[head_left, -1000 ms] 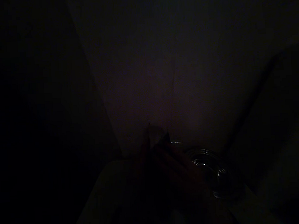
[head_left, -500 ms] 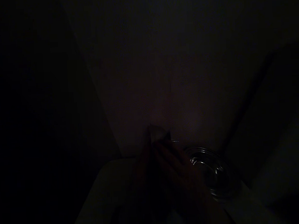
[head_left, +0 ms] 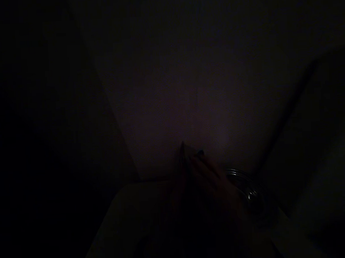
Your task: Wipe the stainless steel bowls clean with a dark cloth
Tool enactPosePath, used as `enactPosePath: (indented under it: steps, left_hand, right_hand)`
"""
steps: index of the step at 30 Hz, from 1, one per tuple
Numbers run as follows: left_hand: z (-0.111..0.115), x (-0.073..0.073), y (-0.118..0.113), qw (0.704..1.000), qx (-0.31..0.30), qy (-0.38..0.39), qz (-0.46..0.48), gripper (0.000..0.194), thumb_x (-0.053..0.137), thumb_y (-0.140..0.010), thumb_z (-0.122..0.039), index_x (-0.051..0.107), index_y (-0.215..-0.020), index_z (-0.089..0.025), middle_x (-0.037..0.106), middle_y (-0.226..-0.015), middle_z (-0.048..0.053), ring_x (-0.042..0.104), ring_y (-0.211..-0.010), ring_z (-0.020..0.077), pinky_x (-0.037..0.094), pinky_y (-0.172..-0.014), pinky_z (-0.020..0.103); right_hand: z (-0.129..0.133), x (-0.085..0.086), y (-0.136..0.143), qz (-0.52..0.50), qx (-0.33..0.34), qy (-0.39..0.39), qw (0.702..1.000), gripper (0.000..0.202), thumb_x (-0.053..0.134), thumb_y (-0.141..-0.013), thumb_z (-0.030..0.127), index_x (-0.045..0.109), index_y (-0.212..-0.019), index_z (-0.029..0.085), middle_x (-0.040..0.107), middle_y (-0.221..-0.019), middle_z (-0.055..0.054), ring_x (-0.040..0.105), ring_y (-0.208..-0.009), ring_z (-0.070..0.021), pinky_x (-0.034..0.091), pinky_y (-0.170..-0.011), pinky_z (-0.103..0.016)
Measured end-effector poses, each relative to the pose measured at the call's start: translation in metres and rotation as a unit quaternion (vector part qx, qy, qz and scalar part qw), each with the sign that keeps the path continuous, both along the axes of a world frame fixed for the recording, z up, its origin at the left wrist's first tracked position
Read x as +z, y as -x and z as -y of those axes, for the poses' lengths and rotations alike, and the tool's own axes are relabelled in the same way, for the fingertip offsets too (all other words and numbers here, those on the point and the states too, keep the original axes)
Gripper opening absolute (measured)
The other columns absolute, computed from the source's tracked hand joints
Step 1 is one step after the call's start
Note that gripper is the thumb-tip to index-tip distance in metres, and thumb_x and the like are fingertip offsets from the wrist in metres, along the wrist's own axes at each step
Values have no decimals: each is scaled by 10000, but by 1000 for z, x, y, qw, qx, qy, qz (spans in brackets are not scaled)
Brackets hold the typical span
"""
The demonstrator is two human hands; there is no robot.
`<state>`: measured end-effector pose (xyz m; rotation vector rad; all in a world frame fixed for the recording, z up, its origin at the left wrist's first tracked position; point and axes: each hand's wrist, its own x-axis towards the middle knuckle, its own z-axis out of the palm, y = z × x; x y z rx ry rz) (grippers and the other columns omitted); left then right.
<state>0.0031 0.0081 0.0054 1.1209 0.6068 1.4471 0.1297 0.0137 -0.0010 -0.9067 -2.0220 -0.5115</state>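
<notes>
The picture is very dark. Near the lower middle, my right hand (head_left: 217, 180) is closed, its fingers lying along a thin, dim object (head_left: 188, 149) with a pointed upper corner. The kind of object cannot be made out. A small dark, rounded bit (head_left: 200, 152) shows by the right fingertips. On the object's other side is my left hand (head_left: 177, 190), only a faint reddish shape; it seems closed against the object, with most of its fingers lost in shadow.
A shiny round glass or metal dish (head_left: 251, 196) with a ridged rim lies right of my right hand, partly behind it. Under the hands is a pale surface with a rounded corner (head_left: 121, 197). A flat wall or panel (head_left: 159, 106) rises behind.
Both hands and the object have shifted slightly right. The object has turned, so its pale face shows less, and my right hand covers more of the round dish.
</notes>
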Motion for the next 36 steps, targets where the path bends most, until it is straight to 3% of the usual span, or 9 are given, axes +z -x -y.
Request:
enactPosePath:
  steps: [4, 10, 14, 19, 24, 31, 36]
  left_hand:
    - [1, 3, 5, 1000, 11, 2, 4, 368, 549, -930, -369, 573, -1240, -171, 565, -1291, 115, 579, -1124, 232, 487, -955, 464]
    - [2, -4, 0, 1000, -5, -2, -6, 356, 564, -924, -355, 591, -1225, -167, 571, -1305, 117, 575, -1156, 237, 473, -984, 481]
    - [2, -9, -3, 1000, -20, 4, -16, 297, 598, -907, -314, 668, -1155, -168, 628, -1285, 107, 542, -1248, 258, 408, -1083, 415]
    - [-1, -2, 3, 1000, 1, -9, -22, 289, 576, -922, -314, 680, -1157, -182, 635, -1299, 81, 506, -1304, 243, 348, -1139, 390]
    - [-2, 5, 8, 999, 33, -19, -26, 374, 533, -938, -399, 615, -1212, -158, 588, -1327, 124, 564, -1216, 239, 419, -1054, 512]
    - [3, -4, 2, 999, 12, -9, -46, 329, 575, -919, -351, 621, -1178, -152, 605, -1267, 114, 586, -1149, 234, 465, -999, 479]
    - [3, -5, 1, 999, 1, 5, -53, 326, 572, -921, -335, 602, -1196, -162, 595, -1255, 106, 598, -1096, 224, 500, -943, 450]
  right_hand:
    - [8, -2, 7, 7, 23, 0, 1000, 400, 442, -950, 179, 541, -1323, 73, 544, -1414, -114, 436, -1325, -344, 545, -970, -492]
    - [-3, 2, -2, 2, -10, 1, 1000, 399, 375, -972, 187, 545, -1306, 48, 590, -1357, -144, 521, -1250, -327, 577, -915, -482]
    - [-10, 5, -12, -16, -30, 27, 999, 401, 352, -989, 201, 534, -1315, 54, 618, -1319, -141, 561, -1213, -282, 564, -953, -451]
    - [-2, 1, -5, 10, -17, 13, 1000, 402, 389, -968, 195, 545, -1315, 67, 602, -1345, -126, 531, -1237, -319, 579, -909, -471]
    - [10, -4, 10, 16, 4, -3, 1000, 416, 437, -940, 184, 538, -1323, 59, 544, -1410, -131, 444, -1309, -355, 557, -934, -502]
    - [-2, 1, -3, 4, -18, 45, 999, 474, 381, -950, 203, 453, -1380, 18, 531, -1410, -170, 463, -1294, -330, 545, -961, -496]
    - [-7, 5, -11, -15, 0, 78, 997, 463, 362, -969, 200, 432, -1402, 51, 532, -1411, -154, 472, -1297, -282, 526, -1002, -465]
